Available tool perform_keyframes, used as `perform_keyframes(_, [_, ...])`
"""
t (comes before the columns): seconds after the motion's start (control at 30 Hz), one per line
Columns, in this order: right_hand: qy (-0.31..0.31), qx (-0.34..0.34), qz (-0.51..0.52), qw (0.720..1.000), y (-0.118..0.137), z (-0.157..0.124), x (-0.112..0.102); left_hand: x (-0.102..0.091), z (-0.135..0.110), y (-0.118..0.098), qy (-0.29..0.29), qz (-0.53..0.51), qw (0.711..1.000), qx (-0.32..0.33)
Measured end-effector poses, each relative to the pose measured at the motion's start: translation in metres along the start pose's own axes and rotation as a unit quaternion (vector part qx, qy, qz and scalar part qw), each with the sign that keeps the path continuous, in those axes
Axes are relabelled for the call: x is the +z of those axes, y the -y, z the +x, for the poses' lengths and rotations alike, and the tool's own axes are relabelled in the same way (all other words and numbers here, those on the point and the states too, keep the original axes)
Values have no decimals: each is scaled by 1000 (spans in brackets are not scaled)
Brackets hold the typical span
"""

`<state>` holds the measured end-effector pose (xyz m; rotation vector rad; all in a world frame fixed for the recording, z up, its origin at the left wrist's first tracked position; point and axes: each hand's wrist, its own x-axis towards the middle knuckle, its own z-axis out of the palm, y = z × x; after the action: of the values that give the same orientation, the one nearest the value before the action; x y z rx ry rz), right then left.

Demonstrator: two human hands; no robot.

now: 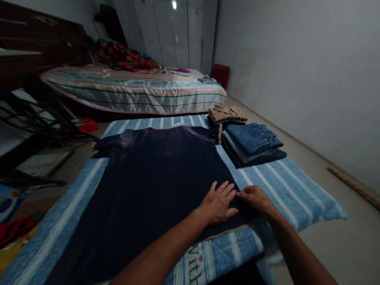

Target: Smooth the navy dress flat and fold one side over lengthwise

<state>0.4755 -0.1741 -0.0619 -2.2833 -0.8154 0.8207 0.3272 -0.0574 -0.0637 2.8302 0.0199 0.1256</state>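
A dark navy T-shirt (pixel 154 178) with tan trim at neck and cuffs lies spread out, its neckline pointing away from me. My left hand (pixel 219 202) rests flat on the shirt near its right side edge, fingers spread. Just to the right, my right hand (pixel 254 198) is closed in a pinch on that same side edge of the shirt. Under it all is a blue cloth with white stripes (pixel 276 186), printed with lettering near me.
Folded jeans (pixel 252 138) are stacked at the right, with folded tan clothing (pixel 228 114) behind them. A bed (pixel 142 89) with a striped sheet stands beyond. Dark metal framework (pixel 32 114) and a red dustpan-like object (pixel 87 125) are at left. A wall (pixel 303 59) runs along the right.
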Motion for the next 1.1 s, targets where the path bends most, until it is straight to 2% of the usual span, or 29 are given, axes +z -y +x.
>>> perform_keyframes(0.13, [0,1,4,1000,0,1,1,-1,-1,-6,15,-18,1000,12])
perform_keyframes(0.3, [-40,-37,-46,997,2,4,4,0,-5,-15,34,-48,998,11])
perform_keyframes(0.47, [-44,-65,-102,992,4,1,3,-2,-13,-23,46,-69,997,9])
perform_keyframes(0.6, [-43,-70,-206,975,1,-2,2,-3,-17,-28,62,-79,995,28])
perform_keyframes(0.73, [-45,-63,-264,962,2,-4,3,1,-17,-31,44,-76,995,45])
perform_keyframes(0.9, [-69,-53,-366,927,8,-13,4,3,-16,-31,61,-48,995,65])
perform_keyframes(0.97, [-96,-52,-390,914,9,-19,5,2,-16,-34,64,-42,994,74])
perform_keyframes(1.03, [-144,-96,-380,908,7,-24,9,0,-17,-37,60,-33,994,86])
perform_keyframes(1.1, [-185,-208,-324,904,3,-29,16,-1,-17,-42,48,-12,993,104])
